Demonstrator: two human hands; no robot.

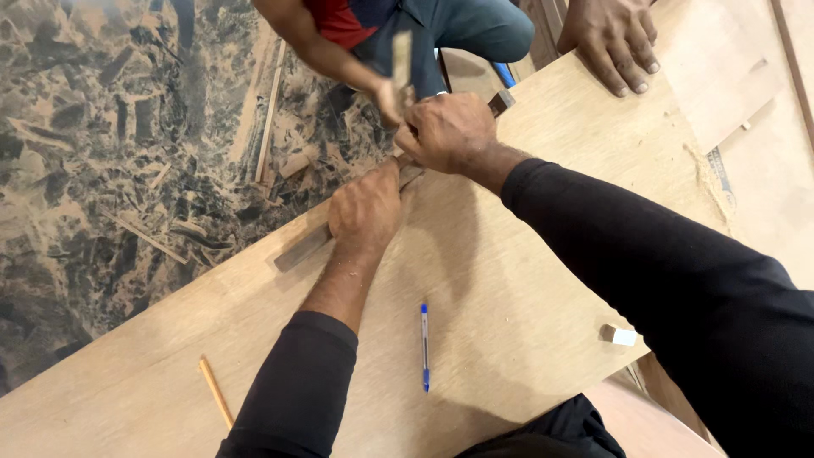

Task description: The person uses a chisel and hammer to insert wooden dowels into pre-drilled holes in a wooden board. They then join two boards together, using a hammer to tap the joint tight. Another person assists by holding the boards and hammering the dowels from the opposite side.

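My left hand presses down on a narrow wooden strip lying along the far edge of a large plywood sheet. My right hand grips the same strip further along, near its dark end. Both arms wear black sleeves. A co-worker across the sheet holds a small wooden piece in one blurred hand just beside my right hand. Their other hand rests flat on the sheet's far corner.
A blue pen, a wooden pencil and a small white eraser lie on the plywood near me. The floor to the left is covered in sawdust and wood scraps. More boards lie at right.
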